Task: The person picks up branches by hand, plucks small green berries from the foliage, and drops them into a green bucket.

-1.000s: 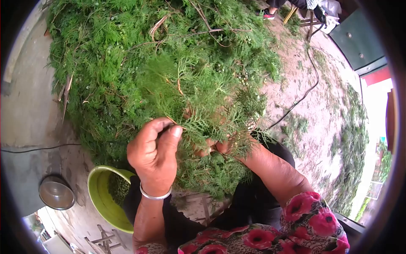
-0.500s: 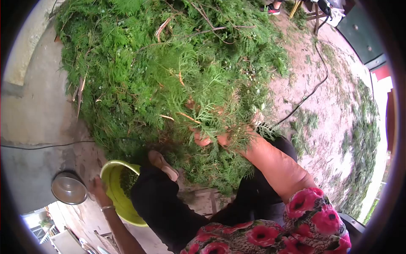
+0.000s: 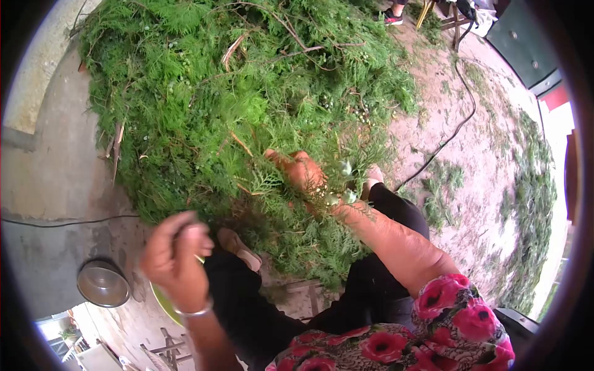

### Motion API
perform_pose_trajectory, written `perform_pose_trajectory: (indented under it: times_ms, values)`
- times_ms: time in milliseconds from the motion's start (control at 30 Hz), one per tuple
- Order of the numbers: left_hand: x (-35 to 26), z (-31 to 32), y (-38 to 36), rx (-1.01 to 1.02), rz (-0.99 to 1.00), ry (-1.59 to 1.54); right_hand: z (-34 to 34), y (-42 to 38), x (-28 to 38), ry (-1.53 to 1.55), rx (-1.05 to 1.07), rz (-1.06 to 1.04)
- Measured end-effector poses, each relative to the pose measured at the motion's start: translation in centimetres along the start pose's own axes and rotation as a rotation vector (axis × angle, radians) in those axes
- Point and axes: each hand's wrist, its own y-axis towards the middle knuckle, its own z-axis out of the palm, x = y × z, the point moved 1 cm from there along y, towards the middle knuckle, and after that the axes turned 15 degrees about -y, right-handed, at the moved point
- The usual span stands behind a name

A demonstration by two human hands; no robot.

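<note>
My right hand (image 3: 300,170) is closed on a leafy cypress branch (image 3: 269,179) with flat green sprays. Pale green cones (image 3: 346,196) hang beside and over my right wrist. Beneath lies a large heap of cut cypress branches (image 3: 179,117), reaching to my feet. Raised in front of the yellow-green bucket (image 3: 166,303), my left hand (image 3: 176,263) has curled fingers apart from the thumb and holds nothing that I can see. It is slightly blurred. That hand and my leg hide most of the bucket.
A metal bowl (image 3: 103,284) sits on the floor left of the bucket. A black cable (image 3: 455,133) crosses the ground at right, where loose green scraps (image 3: 445,179) lie. Another person's shoe (image 3: 391,17) shows at the top, by a wooden stool (image 3: 455,23).
My left hand has come up and right from beside the bucket to in front of it. My right hand, previously covered by foliage, now shows more clearly as the sprays have shifted.
</note>
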Motion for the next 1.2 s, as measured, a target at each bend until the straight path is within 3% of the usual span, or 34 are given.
perform_pose_trajectory:
  times_ms: [100,167,200,300,400,533,600,667,733,800,833,867,967,1067,1100,1133,1200]
  values:
    - [-1.7,6.9,0.9,0.363,0.125,-0.100,-0.7,-0.9,-1.4,0.110,0.048,-0.054]
    - [-1.8,9.4,1.2,0.485,0.136,0.065,-1.1,-2.1,-3.1,0.188,0.082,-0.094]
    - [-2.1,10.2,1.3,0.558,0.221,0.236,-6.8,-8.2,-15.0,0.229,0.098,-0.115]
    - [-2.1,12.2,1.1,0.605,0.178,0.280,-4.5,-6.2,-10.5,0.355,0.141,-0.172]
    - [-1.2,13.4,1.2,0.505,0.147,0.152,-1.8,-3.2,-3.7,0.473,0.193,-0.236]
    - [-1.2,13.7,1.3,0.532,0.144,0.094,-2.0,-3.9,-3.3,0.626,0.277,-0.329]
    - [-2.2,13.5,1.1,0.537,-0.114,0.147,-1.5,-4.3,-3.0,0.708,0.310,-0.369]
    - [-2.4,13.2,1.0,0.515,-0.012,0.175,-1.5,-4.6,-2.8,0.792,0.329,-0.408]
    - [-2.5,12.5,1.2,0.487,0.087,0.203,-0.8,-1.4,-4.8,0.702,0.116,-0.819]
    - [-2.8,11.7,1.4,0.374,0.215,0.234,-2.1,1.7,-3.0,-0.493,0.044,-1.100]
    - [-3.0,11.3,1.4,0.376,0.216,0.235,-1.9,1.7,-2.5,-0.610,-0.016,-0.918]
    - [-3.5,10.9,1.3,0.419,0.219,0.304,-1.6,1.3,-1.9,-0.607,-0.019,-0.919]
    - [-4.8,10.6,0.6,0.472,0.192,0.294,-1.4,0.4,-1.0,-0.423,-0.036,-0.564]
    - [-4.5,9.8,1.0,0.479,0.203,0.211,-0.3,3.7,-3.4,-0.239,0.054,-0.661]
    - [-4.2,9.7,1.1,0.409,0.025,0.193,-0.9,1.7,-2.5,-0.182,-0.159,-0.661]
    - [-3.7,9.4,1.2,0.338,-0.150,0.174,-1.5,0.1,-1.6,-0.181,-0.159,-0.661]
    - [-3.4,8.9,1.2,0.356,-0.040,0.223,-2.5,-1.7,-0.4,-0.082,-0.049,-0.346]
